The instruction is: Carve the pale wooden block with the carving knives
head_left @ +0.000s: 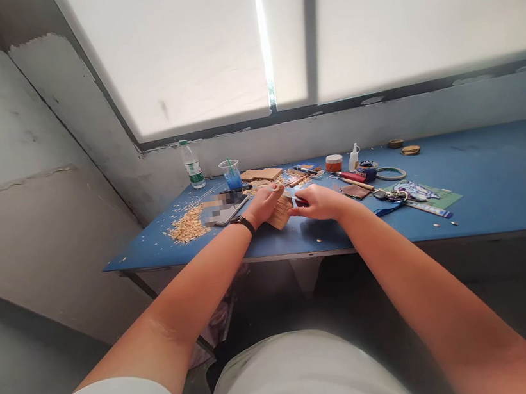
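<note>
My left hand (264,204) grips a small block of pale wood (281,213) that rests tilted on the blue table (485,193). A black watch sits on that wrist. My right hand (319,202) is closed round a red-handled carving tool (298,199), whose tip meets the wood block between both hands. Both arms reach far forward from my body.
A heap of wood shavings (188,225) and a phone (224,210) lie left of my hands. Behind stand a water bottle (192,165), a plastic cup (231,174), wood slabs (261,174), a small jar (334,162) and a glue bottle (353,157). Keys and tools (396,194) lie right.
</note>
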The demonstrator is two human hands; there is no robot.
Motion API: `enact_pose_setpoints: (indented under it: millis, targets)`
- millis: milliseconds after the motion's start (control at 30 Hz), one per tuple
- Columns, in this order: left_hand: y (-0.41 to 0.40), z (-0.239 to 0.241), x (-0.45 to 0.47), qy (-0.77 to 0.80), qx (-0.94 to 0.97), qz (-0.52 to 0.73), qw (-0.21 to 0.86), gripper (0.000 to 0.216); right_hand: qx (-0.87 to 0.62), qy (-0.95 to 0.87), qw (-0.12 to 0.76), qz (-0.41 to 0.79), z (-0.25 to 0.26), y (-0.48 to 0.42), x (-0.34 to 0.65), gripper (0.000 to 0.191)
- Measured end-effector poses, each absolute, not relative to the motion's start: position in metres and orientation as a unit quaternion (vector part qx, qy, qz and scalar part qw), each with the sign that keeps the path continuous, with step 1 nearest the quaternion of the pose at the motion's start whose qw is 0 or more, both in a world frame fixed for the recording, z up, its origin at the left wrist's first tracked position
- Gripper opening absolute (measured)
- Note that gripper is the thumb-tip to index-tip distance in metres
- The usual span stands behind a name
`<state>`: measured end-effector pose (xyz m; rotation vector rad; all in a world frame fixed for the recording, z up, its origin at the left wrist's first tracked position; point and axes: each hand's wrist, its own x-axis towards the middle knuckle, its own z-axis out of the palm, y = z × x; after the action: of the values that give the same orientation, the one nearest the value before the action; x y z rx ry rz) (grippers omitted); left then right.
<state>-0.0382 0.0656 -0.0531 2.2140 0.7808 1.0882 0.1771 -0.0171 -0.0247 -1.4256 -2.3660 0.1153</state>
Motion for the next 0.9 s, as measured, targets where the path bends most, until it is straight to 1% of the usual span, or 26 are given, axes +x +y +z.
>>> enact_pose_setpoints:
  millis: [100, 267, 500, 633, 800, 900]
  targets:
    - [0.0642, -0.0539, -0.0383, 0.279, 0.813, 0.402, 0.316, 0.070, -0.491, -0.846, 0.201, 0.048, -0.0256, -0.0144, 0.1778, 0.051]
    - [0.0659, -0.0553, -0.0379, 0.264, 0.806, 0.400, 0.348, 0.067, -0.478, -0.850, 0.213, 0.061, -0.0283, -0.0114, 0.1797, 0.054]
    - [0.0712, -0.0552, -0.0396, 0.255, 0.826, 0.400, 0.304, 0.062, -0.500, -0.838, 0.213, 0.045, -0.0269, -0.0135, 0.1776, 0.046]
    - [0.0731, -0.0559, -0.0388, 0.267, 0.832, 0.404, 0.271, 0.057, -0.509, -0.836, 0.204, 0.025, -0.0268, -0.0133, 0.1776, 0.046]
    - [0.0735, -0.0560, -0.0369, 0.263, 0.817, 0.407, 0.314, 0.047, -0.535, -0.827, 0.174, 0.019, -0.0241, -0.0149, 0.1759, 0.047]
    - [0.0700, -0.0523, -0.0363, 0.268, 0.812, 0.414, 0.313, 0.043, -0.561, -0.813, 0.156, 0.001, -0.0220, -0.0153, 0.1736, 0.047]
